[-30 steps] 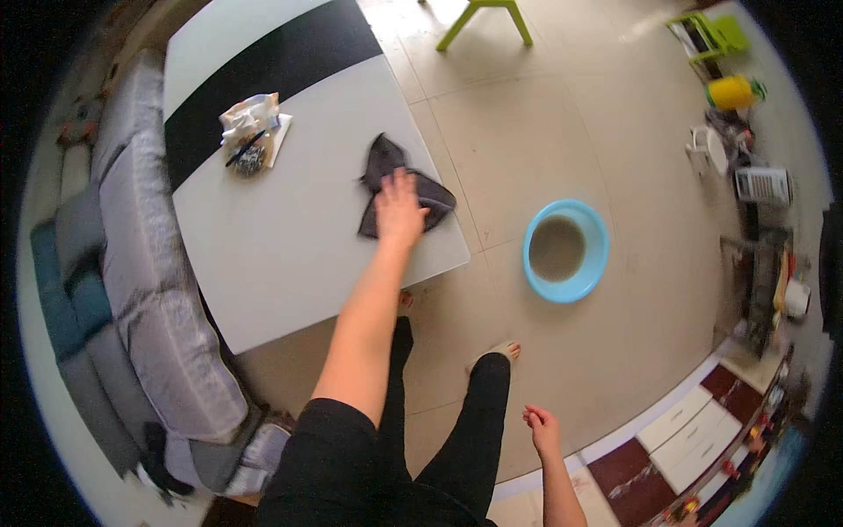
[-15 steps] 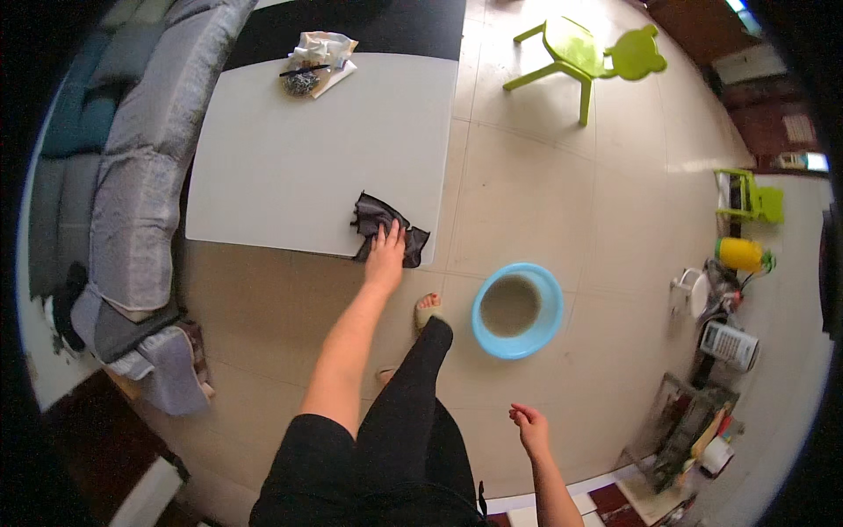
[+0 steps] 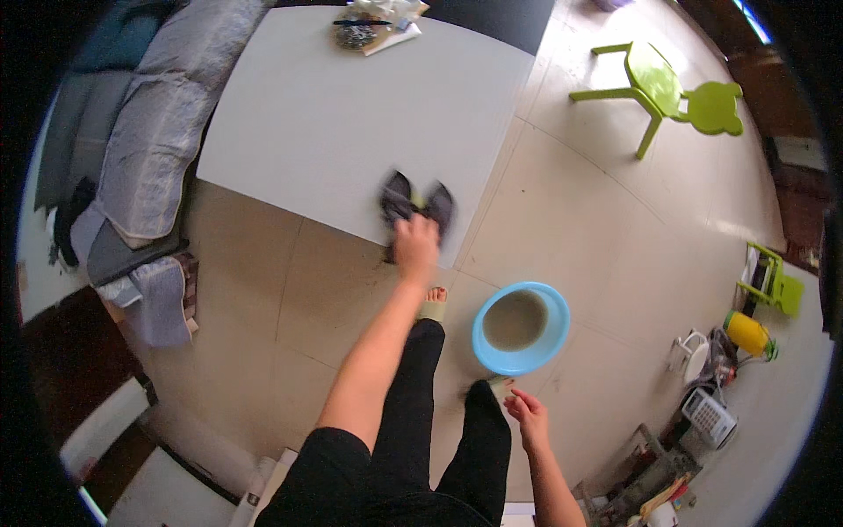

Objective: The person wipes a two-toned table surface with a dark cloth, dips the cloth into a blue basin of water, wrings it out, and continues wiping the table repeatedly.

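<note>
My left hand [image 3: 417, 244] is closed on a dark cloth [image 3: 443, 206] at the near right corner of the white table [image 3: 325, 114]. The cloth is bunched and smeared by motion, its two ends sticking up past my fingers. A small yellow-green patch shows between those ends. My right hand [image 3: 529, 416] hangs in the air with nothing in it, fingers loosely bent and partly apart. Just beyond it on the floor stands a light blue basin [image 3: 553, 327] holding murky grey water [image 3: 515, 320].
On the table's far end lies a plastic bag [image 3: 399, 12] with dark contents and a black stick-like item. A green child's chair [image 3: 654, 75] stands at the far right. Left is a covered grey sofa [image 3: 158, 132]. A yellow container [image 3: 746, 332] and other items line the right wall.
My left hand lay spread on the flattened cloth; now its fingers are closed and the cloth is bunched up. One foot now shows beside the basin. The whole view has shifted and turned.
</note>
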The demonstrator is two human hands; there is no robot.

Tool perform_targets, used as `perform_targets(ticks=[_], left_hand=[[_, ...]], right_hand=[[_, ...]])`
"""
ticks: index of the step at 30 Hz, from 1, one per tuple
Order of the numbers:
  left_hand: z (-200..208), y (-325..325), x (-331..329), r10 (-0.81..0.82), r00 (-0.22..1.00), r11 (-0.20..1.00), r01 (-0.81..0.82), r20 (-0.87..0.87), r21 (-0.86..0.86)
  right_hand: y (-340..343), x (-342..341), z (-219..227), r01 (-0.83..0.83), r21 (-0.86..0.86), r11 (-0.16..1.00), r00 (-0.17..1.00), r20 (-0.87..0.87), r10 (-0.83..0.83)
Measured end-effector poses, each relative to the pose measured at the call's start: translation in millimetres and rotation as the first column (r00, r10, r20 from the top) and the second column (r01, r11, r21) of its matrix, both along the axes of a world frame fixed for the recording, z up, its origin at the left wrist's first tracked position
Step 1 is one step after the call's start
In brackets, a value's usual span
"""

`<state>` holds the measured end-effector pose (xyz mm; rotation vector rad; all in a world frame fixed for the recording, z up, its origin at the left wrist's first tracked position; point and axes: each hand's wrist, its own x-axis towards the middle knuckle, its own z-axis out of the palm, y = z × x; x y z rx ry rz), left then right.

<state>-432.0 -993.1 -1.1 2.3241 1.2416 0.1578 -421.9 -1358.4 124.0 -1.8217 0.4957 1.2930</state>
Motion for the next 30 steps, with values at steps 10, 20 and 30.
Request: perform_targets(ticks=[10,20,30], left_hand=[[54,-275,1,0.029,0.886,0.788,0.264,0.463,-0.556],[-145,-351,-4,-0.450,0.893,0.774,0.406,0.029,-0.487],[-365,-424,29,0.150,0.989,0.601,-0.083,0.010,-0.795]], right_hand=[[3,83,-74,0.199,0.129,0.972,0.978,-0.085,-0.189],[-159,89,-333,0.169,-0.145,0.975,0.974,0.178,-0.142],[-170,78,-512,0.566,-0.004,0.825,0.784,-0.307,-0.540]])
